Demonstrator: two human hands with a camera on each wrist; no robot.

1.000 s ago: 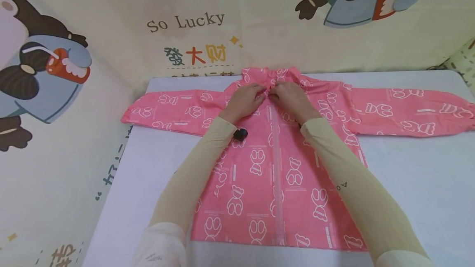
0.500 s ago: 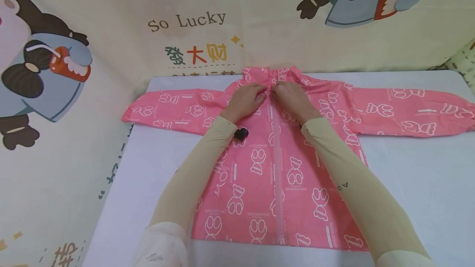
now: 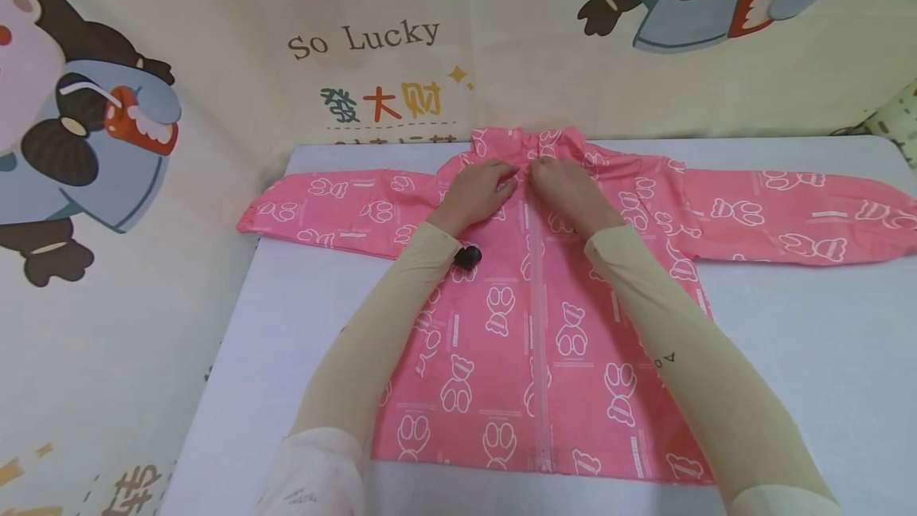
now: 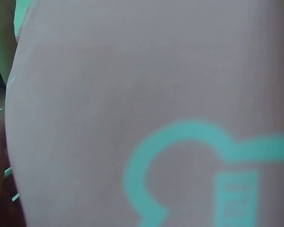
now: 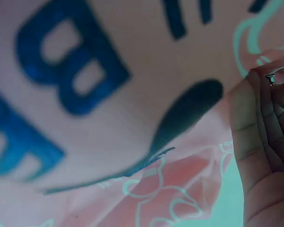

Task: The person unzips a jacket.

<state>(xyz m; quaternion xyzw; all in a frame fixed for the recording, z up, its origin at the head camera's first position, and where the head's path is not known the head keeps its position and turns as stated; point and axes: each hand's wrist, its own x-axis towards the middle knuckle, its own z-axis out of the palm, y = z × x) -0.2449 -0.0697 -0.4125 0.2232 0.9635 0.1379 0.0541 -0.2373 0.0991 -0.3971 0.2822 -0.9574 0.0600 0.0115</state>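
A pink child's jacket (image 3: 476, 388) with white bear outlines lies front up, its zipper (image 3: 539, 341) running down the middle from the hands to the hem. At the neck, my left hand (image 3: 476, 191) pinches the jacket just left of the zipper. Close beside it, my right hand (image 3: 566, 193) grips the jacket at the zipper's top, fingers curled. The right wrist view shows those fingers (image 5: 248, 137) by a small metal piece (image 5: 270, 79) at the cloth edge. Blurred jacket cloth (image 4: 109, 94) fills most of the left wrist view.
The jacket's two sleeves (image 3: 337, 209) stretch out sideways over the white table (image 3: 802, 357). A printed cream curtain (image 3: 516, 46) hangs behind the table and along its left. A small black device (image 3: 468, 257) sits at the left wrist.
Both hands stay at the jacket's neck with hardly any motion. The head view has shifted slightly, so the curtain prints sit a little farther right.
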